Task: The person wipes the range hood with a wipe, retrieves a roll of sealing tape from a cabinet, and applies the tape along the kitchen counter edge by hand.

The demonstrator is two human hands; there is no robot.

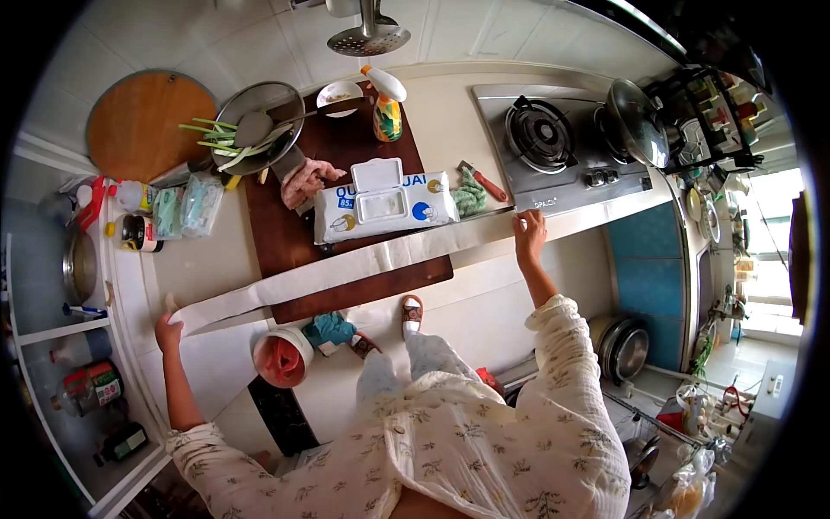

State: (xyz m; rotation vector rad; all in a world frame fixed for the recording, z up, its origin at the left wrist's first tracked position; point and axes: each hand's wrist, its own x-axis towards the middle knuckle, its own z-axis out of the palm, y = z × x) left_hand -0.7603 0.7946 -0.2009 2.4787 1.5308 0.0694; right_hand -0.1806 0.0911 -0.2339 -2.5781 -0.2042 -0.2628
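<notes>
Strip (pixel 363 262) of white stuff, long and flat, is stretched on a slant across the front of the worktop (pixel 194 268), crossing over the near part of the dark brown board (pixel 363 291). Can't tell if it's actually touching the board or just hanging above it. Left hand (pixel 169 327) has its fingers pinched on one end, down at the left corner. Right hand (pixel 529 235) is pinched on the other end, right by the front edge of the stove (pixel 562 192). So the hands are well apart, with the thing pulled pretty straight between them.

Just behind it sits a pack of wipes (pixel 383 208), flip lid up. Pink cloth (pixel 309 180) is just left of that, green cloth (pixel 469 195) just right, next to a red handle (pixel 491 185). Further back: spray bottle (pixel 387 118), small bowl (pixel 338 93), and some green stalks (pixel 220 140). Bin (pixel 302 346) with something red inside is down near the person's feet.
</notes>
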